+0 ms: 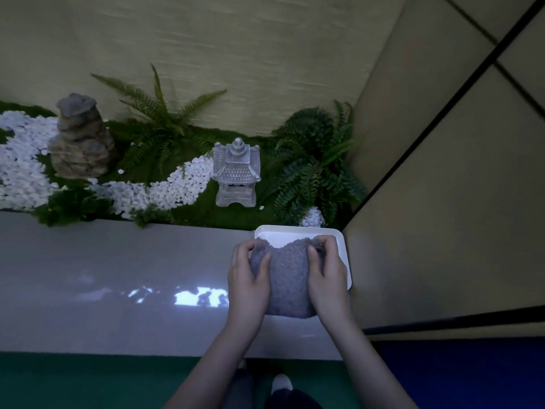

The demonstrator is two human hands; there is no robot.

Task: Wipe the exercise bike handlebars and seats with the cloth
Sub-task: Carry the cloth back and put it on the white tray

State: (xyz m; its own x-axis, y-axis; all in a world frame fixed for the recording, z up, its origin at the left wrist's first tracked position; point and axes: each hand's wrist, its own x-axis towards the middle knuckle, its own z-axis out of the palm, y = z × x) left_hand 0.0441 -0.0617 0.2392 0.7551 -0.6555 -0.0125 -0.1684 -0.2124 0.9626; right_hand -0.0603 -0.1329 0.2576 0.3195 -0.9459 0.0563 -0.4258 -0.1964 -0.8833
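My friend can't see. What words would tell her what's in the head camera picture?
The person's left hand and right hand grip a fuzzy grey cloth over a white tray on a glossy grey ledge. Behind it sits a little garden with a stone lantern, ferns and white pebbles.

Cloth (287,278) over tray (342,240) on ledge (118,276), lantern (236,172) behind, rock (81,137) far left

The cloth (287,280) covered most of the white tray (298,231) beneath the hands. The left hand (249,276) and right hand (326,273) hid the cloth's side edges.
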